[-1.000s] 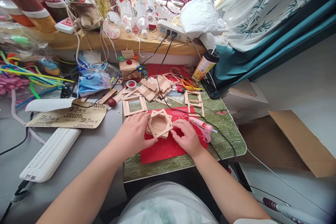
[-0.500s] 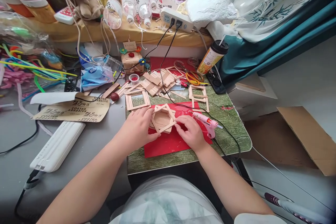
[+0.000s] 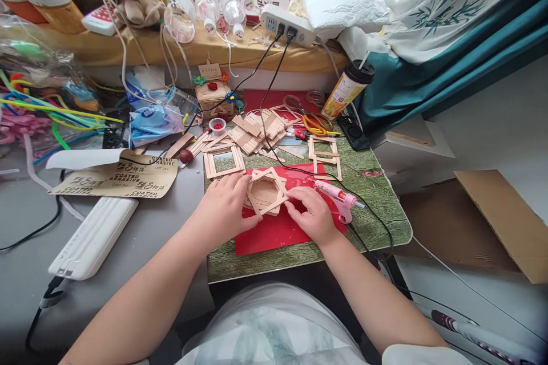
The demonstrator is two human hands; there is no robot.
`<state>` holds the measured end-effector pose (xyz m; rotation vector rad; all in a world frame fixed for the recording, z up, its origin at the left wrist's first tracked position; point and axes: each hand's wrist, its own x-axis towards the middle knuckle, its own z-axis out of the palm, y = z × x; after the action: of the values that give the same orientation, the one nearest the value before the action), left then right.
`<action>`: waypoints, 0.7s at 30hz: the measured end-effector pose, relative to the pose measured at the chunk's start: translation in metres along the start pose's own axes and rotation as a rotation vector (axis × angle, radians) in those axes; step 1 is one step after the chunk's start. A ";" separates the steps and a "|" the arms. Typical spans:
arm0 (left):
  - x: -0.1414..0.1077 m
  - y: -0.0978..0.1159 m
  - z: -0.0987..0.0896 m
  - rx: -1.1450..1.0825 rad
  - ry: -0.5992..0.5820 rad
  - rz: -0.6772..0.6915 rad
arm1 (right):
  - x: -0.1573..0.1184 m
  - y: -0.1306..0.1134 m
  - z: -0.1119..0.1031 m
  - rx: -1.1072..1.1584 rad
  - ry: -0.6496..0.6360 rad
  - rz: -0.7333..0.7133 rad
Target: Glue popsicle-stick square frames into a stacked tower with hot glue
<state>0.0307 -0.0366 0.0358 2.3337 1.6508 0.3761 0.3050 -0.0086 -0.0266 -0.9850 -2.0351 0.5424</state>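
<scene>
A star-shaped frame of stacked popsicle sticks (image 3: 277,181), with a hexagonal opening, rests over the red sheet (image 3: 261,242). My left hand (image 3: 226,199) grips its left side, thumb at the lower corner and fingers at the upper left. At its right corner, the thumb and fingers of my right hand (image 3: 311,211) pinch the sticks. A pink glue gun (image 3: 338,197) lies just right of that hand. Behind the frame are a square stick frame (image 3: 223,161) on the left and a ladder-like stick frame (image 3: 324,154) on the right.
A heap of loose popsicle sticks (image 3: 259,131) lies behind. A drink cup (image 3: 347,88) stands at the back right, near orange-handled scissors (image 3: 317,124). Black cords run from a power strip (image 3: 289,27) across the green table (image 3: 381,205). Sandpaper (image 3: 124,179) lies on the left.
The view has shifted very slightly. Both hands keep the same hold on the popsicle-stick frame, which has not visibly moved.
</scene>
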 end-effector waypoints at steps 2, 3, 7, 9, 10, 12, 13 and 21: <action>0.000 0.000 0.001 0.006 0.001 0.003 | 0.000 0.000 0.000 -0.006 -0.001 0.006; 0.000 -0.001 0.001 0.009 0.002 0.004 | 0.000 -0.001 0.000 -0.013 0.006 0.004; 0.000 -0.002 0.002 0.014 0.016 -0.002 | -0.003 -0.012 -0.006 -0.113 0.067 -0.067; 0.000 -0.003 0.003 0.008 0.027 -0.001 | -0.011 -0.022 -0.015 -0.168 0.051 -0.126; -0.001 -0.003 0.003 0.002 0.030 0.001 | -0.017 -0.026 -0.022 -0.185 0.022 -0.151; -0.001 -0.003 0.003 -0.010 0.032 0.002 | -0.035 -0.031 -0.039 -0.213 -0.043 -0.195; -0.001 -0.003 0.003 -0.013 0.031 -0.001 | -0.045 -0.031 -0.048 -0.231 -0.059 -0.208; -0.003 -0.001 0.000 0.000 0.020 -0.018 | -0.107 0.014 -0.086 -0.226 0.442 0.174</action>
<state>0.0289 -0.0386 0.0351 2.3214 1.6795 0.3966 0.4218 -0.0819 -0.0350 -1.2968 -1.6454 0.1597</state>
